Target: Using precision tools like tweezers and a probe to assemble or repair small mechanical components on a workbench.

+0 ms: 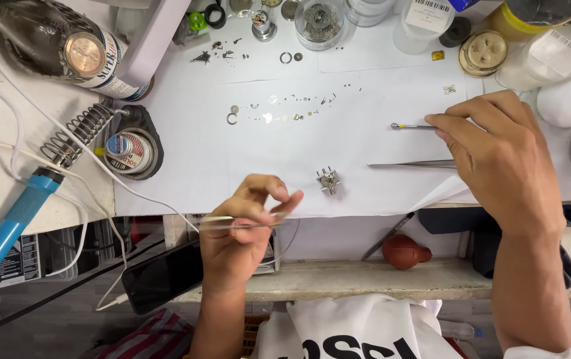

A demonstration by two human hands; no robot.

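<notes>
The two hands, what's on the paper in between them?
In the head view, a small metal part sits between the left hand and right hand, beside tweezers.

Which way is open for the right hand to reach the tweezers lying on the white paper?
Probably yes, straight down: the right hand hovers over the tweezers, holding a thin yellow-tipped tool. Nothing lies between, though that tool occupies its fingers.

Our left hand (245, 219): fingers curled, thumb and forefinger pinched together, forearm rising from below. Our right hand (498, 159): palm down, fingertips pinched, wrist bent leftward.
</notes>
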